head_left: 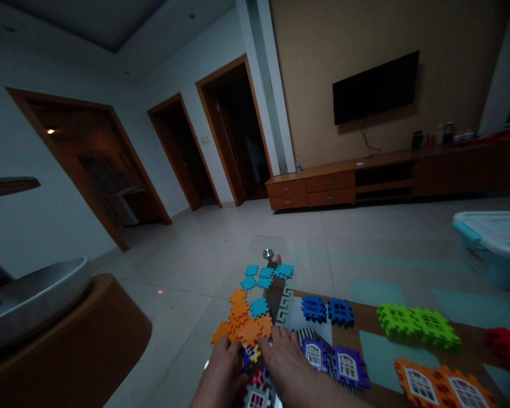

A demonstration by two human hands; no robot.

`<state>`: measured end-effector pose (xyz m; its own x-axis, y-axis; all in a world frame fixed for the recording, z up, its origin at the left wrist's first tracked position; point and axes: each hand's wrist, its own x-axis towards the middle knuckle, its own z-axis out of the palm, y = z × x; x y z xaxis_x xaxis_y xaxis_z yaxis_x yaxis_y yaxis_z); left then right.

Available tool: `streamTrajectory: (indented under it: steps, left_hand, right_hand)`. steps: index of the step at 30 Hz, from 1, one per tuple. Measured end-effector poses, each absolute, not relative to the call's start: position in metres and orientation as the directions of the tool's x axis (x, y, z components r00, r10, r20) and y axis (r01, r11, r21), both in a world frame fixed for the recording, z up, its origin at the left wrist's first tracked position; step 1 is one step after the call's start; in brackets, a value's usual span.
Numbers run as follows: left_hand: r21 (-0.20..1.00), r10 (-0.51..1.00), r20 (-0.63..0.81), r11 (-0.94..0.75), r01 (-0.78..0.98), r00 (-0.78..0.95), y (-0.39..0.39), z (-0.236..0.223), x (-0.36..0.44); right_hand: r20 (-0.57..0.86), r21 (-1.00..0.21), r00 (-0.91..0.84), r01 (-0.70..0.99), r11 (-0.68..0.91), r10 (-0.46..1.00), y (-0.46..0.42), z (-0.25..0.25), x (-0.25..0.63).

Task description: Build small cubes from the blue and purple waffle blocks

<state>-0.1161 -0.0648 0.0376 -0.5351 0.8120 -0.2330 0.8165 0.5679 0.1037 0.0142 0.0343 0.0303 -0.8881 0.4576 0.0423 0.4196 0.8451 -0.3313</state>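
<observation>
Both my hands rest at the bottom centre on a glass-topped table (365, 272). My left hand (221, 368) lies next to a group of orange interlocking block pieces (243, 324), its fingers curled onto a small purple and yellow piece (250, 354). My right hand (287, 362) has its fingers stretched forward, pressing on the same small piece and touching the orange ones. Light blue pieces (266, 275) lie just beyond. Purple window pieces (334, 362) sit right of my right hand.
Dark blue pieces (327, 310), green pieces (419, 326), red pieces (508, 345) and orange window pieces (444, 388) are spread to the right. A blue plastic bin (491, 243) stands far right. A metal bowl (29, 297) sits on a wooden surface at left.
</observation>
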Motion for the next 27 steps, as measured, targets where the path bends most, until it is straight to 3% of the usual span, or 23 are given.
streamTrajectory:
  steps: [7,15,21,27]
  left_hand:
    - [0.127,0.818,-0.258,0.556,0.821,-0.514,-0.058,0.047,-0.112]
    - [0.103,0.848,-0.227,0.511,0.854,-0.480,-0.059,0.045,-0.108]
    - [0.121,0.863,-0.226,0.486,0.866,-0.453,-0.055,0.058,-0.095]
    - [0.123,0.856,-0.205,0.504,0.855,-0.475,-0.048,0.053,-0.090]
  right_hand:
    - [0.113,-0.334,-0.914,0.335,0.881,0.390,0.031,0.027,0.016]
    - [0.172,-0.563,-0.891,0.262,0.784,0.421,0.064,0.049,0.088]
    - [0.171,-0.492,-0.838,0.382,0.782,0.517,0.104,0.021,0.144]
    - [0.075,-0.547,-0.870,0.373,0.749,0.488,0.096,0.043,0.164]
